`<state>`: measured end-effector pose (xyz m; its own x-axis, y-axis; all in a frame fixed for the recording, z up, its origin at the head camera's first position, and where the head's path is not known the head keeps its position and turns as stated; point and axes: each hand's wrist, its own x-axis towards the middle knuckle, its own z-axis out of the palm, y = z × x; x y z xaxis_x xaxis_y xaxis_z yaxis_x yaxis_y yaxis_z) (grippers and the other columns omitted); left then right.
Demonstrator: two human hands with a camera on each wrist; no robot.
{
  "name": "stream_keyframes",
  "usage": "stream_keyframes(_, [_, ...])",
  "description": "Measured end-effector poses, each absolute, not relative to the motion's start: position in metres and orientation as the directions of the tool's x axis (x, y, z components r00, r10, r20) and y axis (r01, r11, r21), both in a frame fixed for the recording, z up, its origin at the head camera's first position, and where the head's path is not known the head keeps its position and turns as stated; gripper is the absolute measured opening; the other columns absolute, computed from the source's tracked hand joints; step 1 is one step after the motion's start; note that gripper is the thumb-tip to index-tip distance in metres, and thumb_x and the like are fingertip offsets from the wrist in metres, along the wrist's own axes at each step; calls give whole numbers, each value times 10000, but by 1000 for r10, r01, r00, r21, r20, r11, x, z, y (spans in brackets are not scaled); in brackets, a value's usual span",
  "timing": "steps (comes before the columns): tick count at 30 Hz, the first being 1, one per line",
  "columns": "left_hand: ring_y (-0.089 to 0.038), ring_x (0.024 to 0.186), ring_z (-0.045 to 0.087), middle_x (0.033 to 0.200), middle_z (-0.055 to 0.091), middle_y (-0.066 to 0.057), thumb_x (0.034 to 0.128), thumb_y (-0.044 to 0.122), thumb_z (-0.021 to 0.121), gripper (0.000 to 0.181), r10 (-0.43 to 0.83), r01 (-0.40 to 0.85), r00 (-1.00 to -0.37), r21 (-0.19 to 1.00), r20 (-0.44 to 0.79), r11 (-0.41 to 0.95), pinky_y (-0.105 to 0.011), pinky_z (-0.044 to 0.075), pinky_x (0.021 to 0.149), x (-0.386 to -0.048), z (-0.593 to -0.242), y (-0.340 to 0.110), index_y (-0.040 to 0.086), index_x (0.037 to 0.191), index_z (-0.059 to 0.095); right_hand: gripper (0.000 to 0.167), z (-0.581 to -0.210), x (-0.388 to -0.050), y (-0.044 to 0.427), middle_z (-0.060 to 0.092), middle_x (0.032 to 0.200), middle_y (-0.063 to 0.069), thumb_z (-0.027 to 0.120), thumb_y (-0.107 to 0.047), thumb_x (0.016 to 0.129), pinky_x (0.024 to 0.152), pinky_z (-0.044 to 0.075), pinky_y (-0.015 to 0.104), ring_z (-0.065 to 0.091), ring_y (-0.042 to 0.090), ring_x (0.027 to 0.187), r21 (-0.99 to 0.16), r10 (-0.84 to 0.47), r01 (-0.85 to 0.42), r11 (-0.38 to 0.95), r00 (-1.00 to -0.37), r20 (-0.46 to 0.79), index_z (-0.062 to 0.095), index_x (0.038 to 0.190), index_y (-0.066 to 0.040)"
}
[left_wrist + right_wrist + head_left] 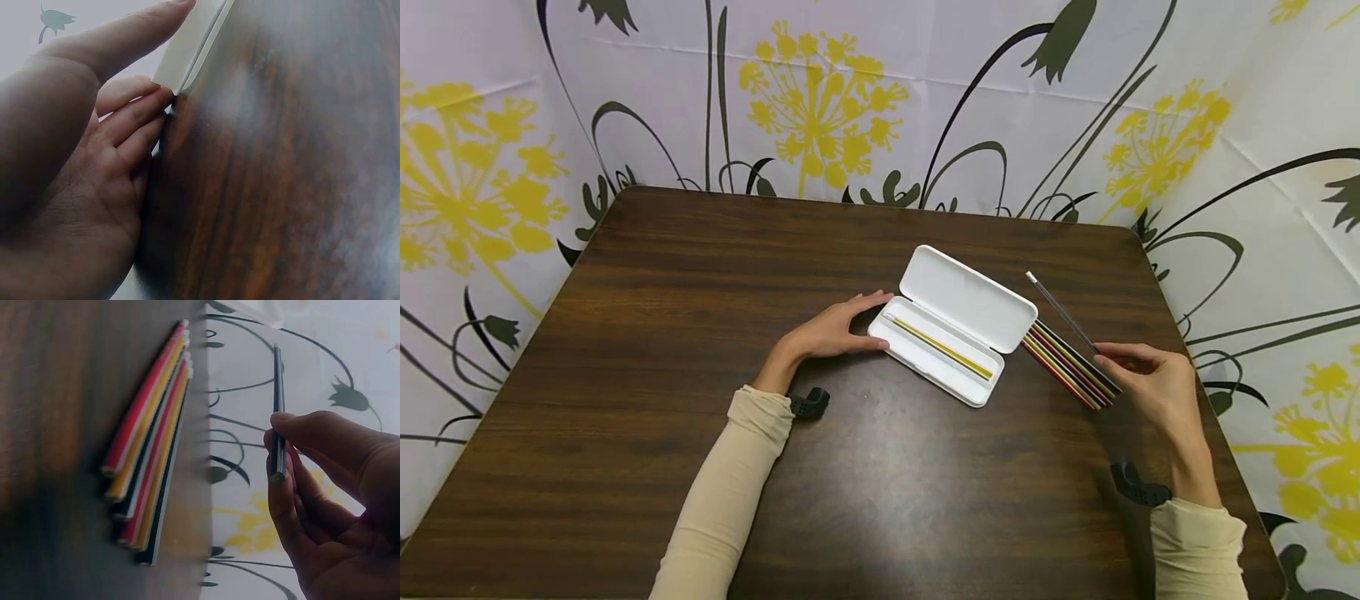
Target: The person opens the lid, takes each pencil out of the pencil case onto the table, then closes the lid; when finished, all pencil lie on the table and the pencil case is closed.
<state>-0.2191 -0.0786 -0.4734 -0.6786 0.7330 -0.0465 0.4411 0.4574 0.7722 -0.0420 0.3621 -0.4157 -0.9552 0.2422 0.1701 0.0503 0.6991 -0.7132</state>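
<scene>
An open white pencil case (932,367) lies on the table with its lid (967,296) tipped back. Inside the case is a yellow pencil (942,347). My left hand (831,331) grips the case's left end, thumb at the near corner and fingers at the far one. Between thumb and fingertips, my right hand (1153,387) pinches a dark pencil (1060,310) with a white end, raised above the table. In the right wrist view the pencil (279,406) has a flat, unsharpened end. Several red, yellow and black pencils (147,456) lie side by side, left of my right hand.
The brown wooden table (625,400) has its far edge behind the case and its right edge near my right hand. A white cloth with flower prints (820,100) hangs around the table. Dark wrist devices (809,404) sit on both wrists.
</scene>
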Motion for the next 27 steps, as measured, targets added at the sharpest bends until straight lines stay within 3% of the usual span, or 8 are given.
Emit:
stream_keyframes(9, [-294, 1472, 114, 1609, 214, -26, 869, 461, 731, 835, 729, 433, -682, 772, -58, 466, -498, 183, 1145, -218, -474, -78, 253, 1557, 305, 177, -447, -35, 353, 741, 882, 55, 817, -195, 827, 548, 480, 161, 638, 39, 688, -639, 140, 9, 769, -978, 154, 791, 980, -109])
stream_keyframes(19, [-301, 1473, 109, 1608, 217, -29, 867, 464, 731, 838, 728, 433, -683, 774, -53, 462, -508, 180, 1143, -218, -473, -78, 250, 1557, 306, 132, -460, -36, 345, 699, 802, 1, 845, -60, 768, 561, 429, 113, 594, 75, 650, -544, 47, -115, 831, -961, 274, 796, 881, -106])
stream_keyframes(27, [-303, 1472, 111, 1611, 211, -27, 871, 479, 721, 838, 732, 443, -679, 767, -51, 464, -514, 199, 1135, -219, -475, -78, 253, 1559, 299, 141, -461, -37, 337, 685, 765, 23, 853, -22, 737, 523, 408, 199, 546, 122, 608, -435, 13, -134, 890, -948, 317, 789, 855, -62])
